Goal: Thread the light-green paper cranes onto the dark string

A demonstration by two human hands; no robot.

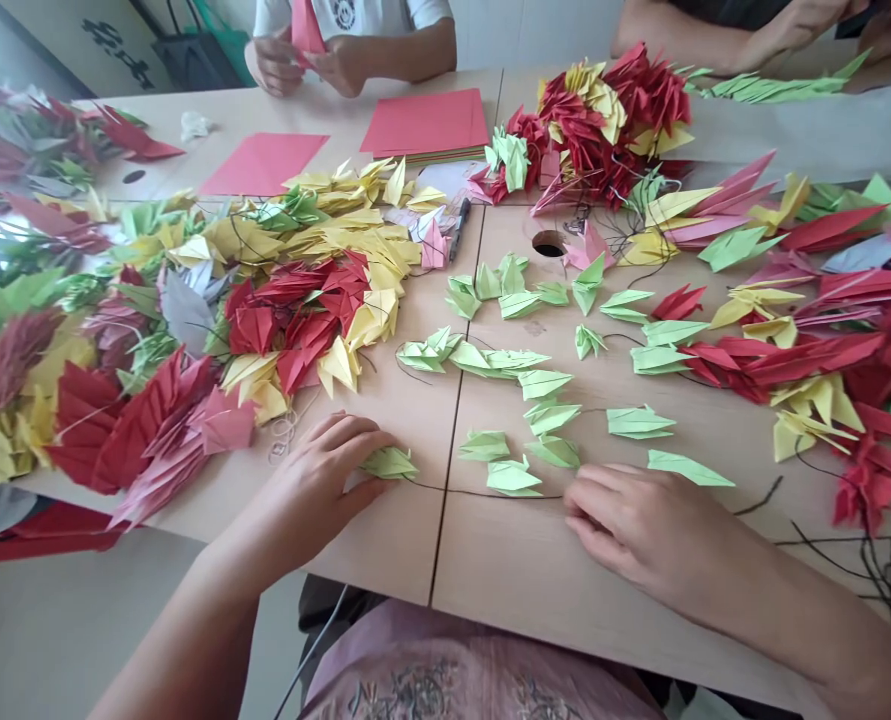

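My left hand [316, 482] rests on the wooden table [505, 570] with its fingertips on a light green paper crane [389, 463]. A thin dark thread [482, 492] runs from that crane to my right hand [640, 525], whose fingers are closed on the thread near the table's front edge. Several more green cranes [524, 400] lie strung along the thread in the middle of the table.
Piles of red, yellow, pink and green cranes [190, 330] cover the left and right [812, 320] sides. Red paper sheets [426, 122] lie at the back. One person's hands [310, 60] fold red paper at the far edge; another person's arm [715, 40] rests at the back right. A cable hole [548, 243] is mid-table.
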